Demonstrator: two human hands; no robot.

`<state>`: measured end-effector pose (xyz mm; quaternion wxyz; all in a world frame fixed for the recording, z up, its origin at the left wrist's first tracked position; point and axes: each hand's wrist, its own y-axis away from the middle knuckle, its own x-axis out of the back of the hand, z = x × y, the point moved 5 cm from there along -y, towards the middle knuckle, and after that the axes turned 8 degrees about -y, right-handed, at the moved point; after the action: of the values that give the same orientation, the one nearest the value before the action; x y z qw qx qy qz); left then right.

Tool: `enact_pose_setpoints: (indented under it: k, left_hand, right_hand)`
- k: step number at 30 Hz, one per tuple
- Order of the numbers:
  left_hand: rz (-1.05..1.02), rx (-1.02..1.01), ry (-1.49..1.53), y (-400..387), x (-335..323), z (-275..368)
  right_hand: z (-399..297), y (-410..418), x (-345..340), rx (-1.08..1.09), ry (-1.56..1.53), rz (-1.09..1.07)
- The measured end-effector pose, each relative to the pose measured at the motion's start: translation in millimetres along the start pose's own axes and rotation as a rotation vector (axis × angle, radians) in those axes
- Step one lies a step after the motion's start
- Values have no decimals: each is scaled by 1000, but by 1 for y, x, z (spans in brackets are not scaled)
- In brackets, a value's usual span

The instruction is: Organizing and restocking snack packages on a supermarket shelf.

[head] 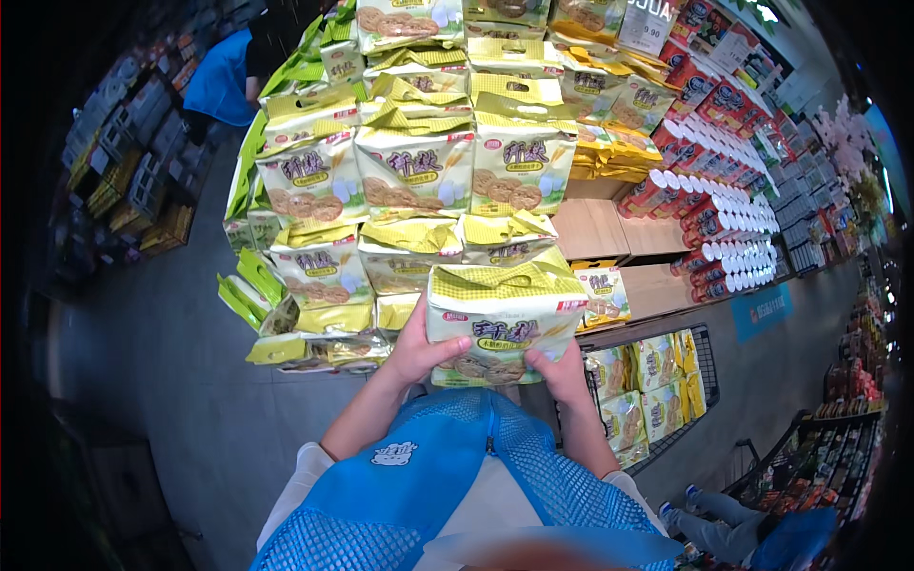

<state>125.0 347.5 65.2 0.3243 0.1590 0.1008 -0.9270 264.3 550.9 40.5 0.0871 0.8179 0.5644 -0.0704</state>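
Between my two hands, in front of my chest, is a bag of biscuits (507,325) with a yellow checked top and a carry handle. My left hand (425,350) grips its left side, thumb on the front face. On the opposite side my right hand (560,367) holds it, thumb also on the front. Just beyond stands a tiered stack of matching biscuit bags (414,171), most of them upright and facing me. One orange-trimmed biscuit bag (603,296) stands on the wooden display shelf (589,228) to the right.
A black mesh cart (707,357) at my right holds several biscuit bags. Red canisters with white lids (721,214) fill the display's right end. A person in a blue vest (221,78) is at the far left; another person (757,528) is at lower right beside a stocked black rack (821,457).
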Motion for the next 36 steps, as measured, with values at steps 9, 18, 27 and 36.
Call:
enact_pose_setpoints:
  k: [9, 18, 27, 36]
  left_hand:
    - [39, -161, -130, 15, 47, 21]
    - [245, 6, -289, 65, 95, 7]
    - [696, -54, -319, 97, 79, 7]
    - [958, -52, -338, 128, 47, -8]
  right_hand:
    - [-63, -49, -15, 147, -226, 101]
    - [-198, -209, 20, 339, -315, -34]
    - [-268, -419, -4, 25, -165, -65]
    - [-266, -543, 5, 486, 607, 200]
